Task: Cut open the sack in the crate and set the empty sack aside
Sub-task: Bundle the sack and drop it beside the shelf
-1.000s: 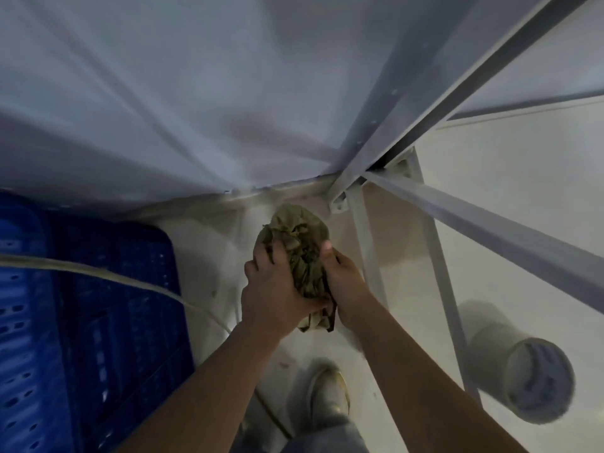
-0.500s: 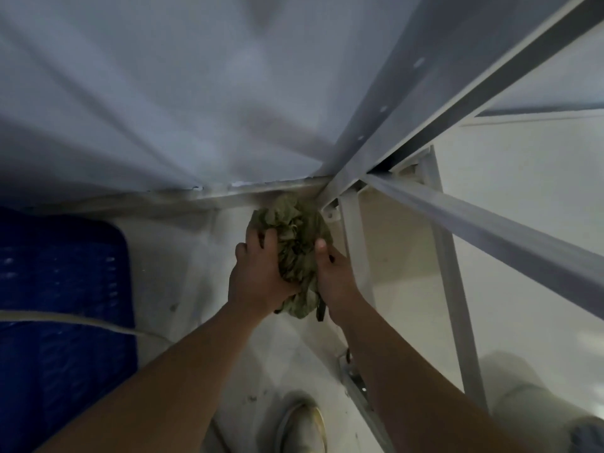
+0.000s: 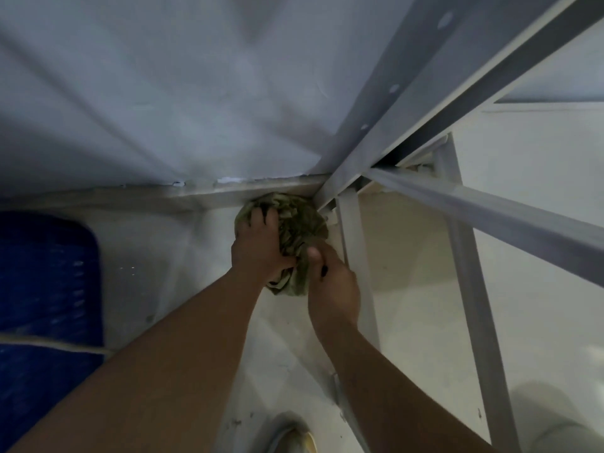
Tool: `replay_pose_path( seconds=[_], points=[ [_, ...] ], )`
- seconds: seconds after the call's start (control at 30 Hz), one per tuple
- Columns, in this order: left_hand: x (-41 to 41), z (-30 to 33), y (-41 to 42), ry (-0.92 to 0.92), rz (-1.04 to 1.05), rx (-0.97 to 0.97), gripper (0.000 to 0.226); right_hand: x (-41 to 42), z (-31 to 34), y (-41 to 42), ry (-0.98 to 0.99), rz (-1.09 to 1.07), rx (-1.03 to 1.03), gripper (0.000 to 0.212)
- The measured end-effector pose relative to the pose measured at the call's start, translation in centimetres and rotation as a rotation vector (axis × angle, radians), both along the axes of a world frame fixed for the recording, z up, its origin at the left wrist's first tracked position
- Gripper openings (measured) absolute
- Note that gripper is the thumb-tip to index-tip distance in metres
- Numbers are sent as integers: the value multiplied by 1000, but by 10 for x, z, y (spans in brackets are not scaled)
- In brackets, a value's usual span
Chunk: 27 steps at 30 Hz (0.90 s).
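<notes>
The crumpled olive-green sack is bunched into a ball, pressed low against the corner where the grey wall meets a metal frame post. My left hand grips its left side with fingers spread over the top. My right hand clasps its lower right part, thumb on the fabric. A blue plastic crate stands on the floor at the far left, apart from both hands; its inside is not visible.
A grey metal frame with slanted bars and upright legs fills the right side. A pale cord runs across the crate. My shoe shows at the bottom. A white roll sits at the lower right.
Both hands have carried the balled sack forward and down into the corner under the frame. The crate and the roll have slid toward the edges of view.
</notes>
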State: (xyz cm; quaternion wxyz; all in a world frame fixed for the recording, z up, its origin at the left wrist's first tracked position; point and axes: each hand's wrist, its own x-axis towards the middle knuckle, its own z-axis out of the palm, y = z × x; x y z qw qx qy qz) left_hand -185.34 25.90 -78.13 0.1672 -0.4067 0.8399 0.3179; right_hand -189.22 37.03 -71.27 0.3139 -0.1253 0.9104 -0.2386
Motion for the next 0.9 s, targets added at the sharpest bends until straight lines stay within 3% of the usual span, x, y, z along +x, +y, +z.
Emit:
replay_pose_path(
  seconds=[0.1,0.23,0.4,0.5,0.73,0.9],
  points=[
    [-6,7,-3,22,40,41,116,2,10,-3,-12,-108,84,42],
    [-6,21,-3,125,132,193,127,7,15,-4,-230,-215,42,40],
    [11,43,-11,159,156,231,118,9,29,4,-421,-150,80,38],
    [23,58,-16,136,104,214,116,14,40,10,-493,-123,74,15],
    [57,112,-29,38,3,134,93,31,84,25,-524,-122,-15,43],
    [85,171,-39,-85,-177,88,85,53,129,27,-383,-64,85,36]
  ],
)
